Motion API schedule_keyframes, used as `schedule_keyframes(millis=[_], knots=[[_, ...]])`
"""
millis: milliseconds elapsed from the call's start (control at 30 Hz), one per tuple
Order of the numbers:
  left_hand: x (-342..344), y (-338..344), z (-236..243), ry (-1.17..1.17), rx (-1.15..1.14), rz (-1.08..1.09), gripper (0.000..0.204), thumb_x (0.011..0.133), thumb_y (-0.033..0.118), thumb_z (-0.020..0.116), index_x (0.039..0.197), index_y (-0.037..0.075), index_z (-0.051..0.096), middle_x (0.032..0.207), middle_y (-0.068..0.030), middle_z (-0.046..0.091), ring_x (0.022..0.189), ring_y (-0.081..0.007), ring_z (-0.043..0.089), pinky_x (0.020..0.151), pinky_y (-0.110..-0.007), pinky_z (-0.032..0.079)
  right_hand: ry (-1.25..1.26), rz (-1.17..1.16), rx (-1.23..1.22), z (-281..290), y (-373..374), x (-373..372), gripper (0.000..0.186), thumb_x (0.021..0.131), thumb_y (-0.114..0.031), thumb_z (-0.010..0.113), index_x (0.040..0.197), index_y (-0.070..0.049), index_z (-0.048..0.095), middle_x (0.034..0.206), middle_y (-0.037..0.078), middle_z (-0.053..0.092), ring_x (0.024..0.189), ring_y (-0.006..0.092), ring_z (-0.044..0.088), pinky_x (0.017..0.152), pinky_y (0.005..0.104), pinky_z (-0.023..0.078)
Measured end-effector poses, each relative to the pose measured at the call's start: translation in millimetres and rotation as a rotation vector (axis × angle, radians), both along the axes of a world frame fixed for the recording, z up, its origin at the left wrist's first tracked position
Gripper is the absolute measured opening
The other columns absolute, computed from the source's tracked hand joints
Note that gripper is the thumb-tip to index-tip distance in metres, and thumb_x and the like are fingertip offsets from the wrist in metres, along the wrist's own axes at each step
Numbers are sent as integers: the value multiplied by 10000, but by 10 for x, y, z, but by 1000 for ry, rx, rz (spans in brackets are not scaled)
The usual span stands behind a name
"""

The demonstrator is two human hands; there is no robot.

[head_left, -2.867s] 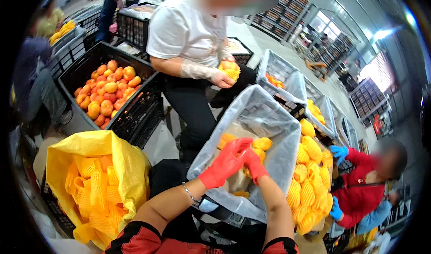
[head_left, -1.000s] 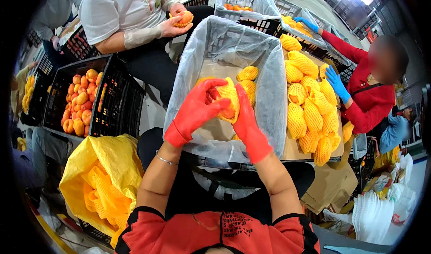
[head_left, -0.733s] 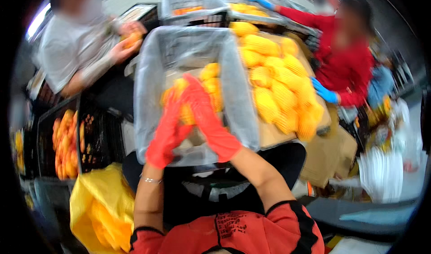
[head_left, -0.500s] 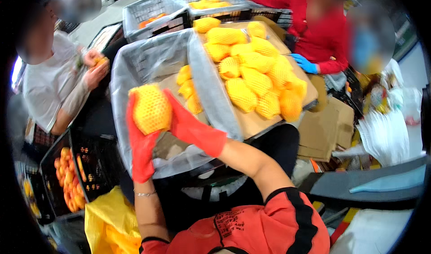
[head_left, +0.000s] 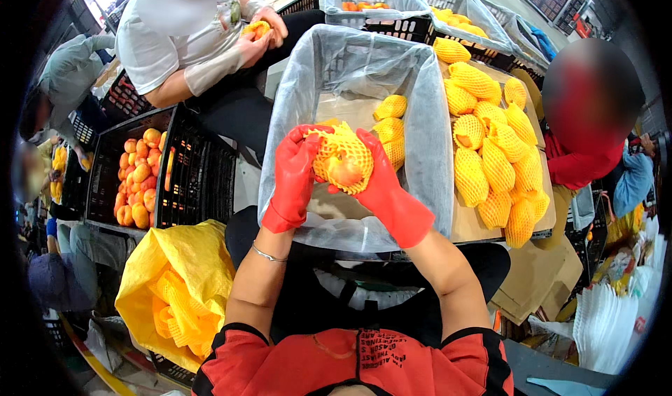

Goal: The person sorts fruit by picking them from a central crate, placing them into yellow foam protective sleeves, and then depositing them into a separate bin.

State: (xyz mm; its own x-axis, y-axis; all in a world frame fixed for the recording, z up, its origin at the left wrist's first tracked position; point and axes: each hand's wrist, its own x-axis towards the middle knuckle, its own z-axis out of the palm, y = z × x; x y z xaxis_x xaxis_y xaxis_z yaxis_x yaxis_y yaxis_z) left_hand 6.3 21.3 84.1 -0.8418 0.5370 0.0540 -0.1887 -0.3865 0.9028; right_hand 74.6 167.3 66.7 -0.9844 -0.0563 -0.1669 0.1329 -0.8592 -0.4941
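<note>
Over a lined crate (head_left: 288, 116), both my red-gloved hands hold one peach (head_left: 346, 171) in a yellow foam net (head_left: 327, 149). My left hand (head_left: 294, 168) pinches the net's edge on the left, fingers closed. My right hand (head_left: 389, 194) wraps round the fruit from the right. The peach's orange-red skin shows through the net's opening, which faces me. Inside the crate, a few netted fruits (head_left: 389, 131) lie along the right wall on cardboard. A pile of netted fruits (head_left: 498, 151) rests on a cardboard sheet just right of the crate.
At left stands a black crate of bare peaches (head_left: 142, 175). A yellow sack (head_left: 150, 277) of foam nets is by my left forearm. A person in white (head_left: 164, 53) handles a netted fruit; another in red (head_left: 581, 140) sits right. More lined crates (head_left: 378, 0) stand behind.
The view has swung left, so the crate appears farther right. The netted fruit has been turned, and bare peach skin now shows at the net's opening. Both hands still hold it.
</note>
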Motion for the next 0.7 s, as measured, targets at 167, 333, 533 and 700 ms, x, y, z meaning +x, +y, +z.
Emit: schedule_keyframes(millis=[167,333,533,700], knots=[[7,-5,36,119,15,32,151,987,106,590,1106,28,643,1107,-71,683,959,-144,667,736,-245,561,32,65,-61,50,23,-18,582,977,-572,479,1323,-111,560,1219,121,685,968,296,716,681,486,610],[25,-76,227,1226,-434,171,439,833,-80,573,1236,81,642,1349,-135,586,1210,-264,586,1045,-402,470,-80,-144,-199,0,35,16,555,991,-557,493,1325,-120,569,1280,98,654,1130,255,653,928,454,551],[91,199,-106,1069,-401,195,734,772,-155,488,1465,87,477,1452,-188,510,1376,-351,457,1161,-409,357,40,-300,-20,-123,44,-22,450,1036,-383,527,1356,-67,540,1276,79,646,1152,229,643,960,407,534],[49,192,-191,1133,-509,67,749,773,-152,536,1490,33,422,1494,-210,466,1412,-369,417,1172,-402,341,87,-336,26,-387,64,-220,384,980,-278,646,1307,-88,582,1216,62,672,1076,212,674,907,376,556]])
